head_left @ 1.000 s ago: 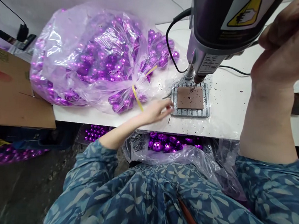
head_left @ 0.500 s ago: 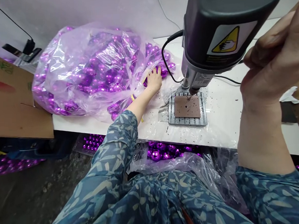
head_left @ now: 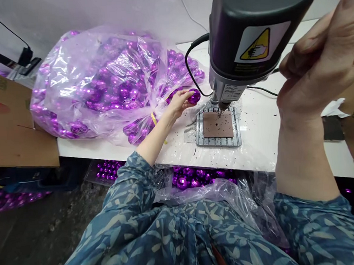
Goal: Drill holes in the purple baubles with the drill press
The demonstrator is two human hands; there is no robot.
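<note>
Between the fingertips of my left hand is a shiny purple faceted ball. It is held above the table, just left of the drill press. My right hand is closed around the press's lever, most of which the fingers hide. Under the chuck a brown block with a small dark hole lies on the slotted metal base. Behind my left forearm bulges a clear plastic bag full of purple balls, gathered with a yellow tie.
Dark shavings lie scattered on the white table. Below its front edge is an open plastic bag with purple balls. A cardboard box stands at the left. A black cable loops beside the press.
My left hand has lifted away from the loose balls by the bag's mouth with one ball pinched in it. The right hand keeps its grip; the view has shifted slightly.
</note>
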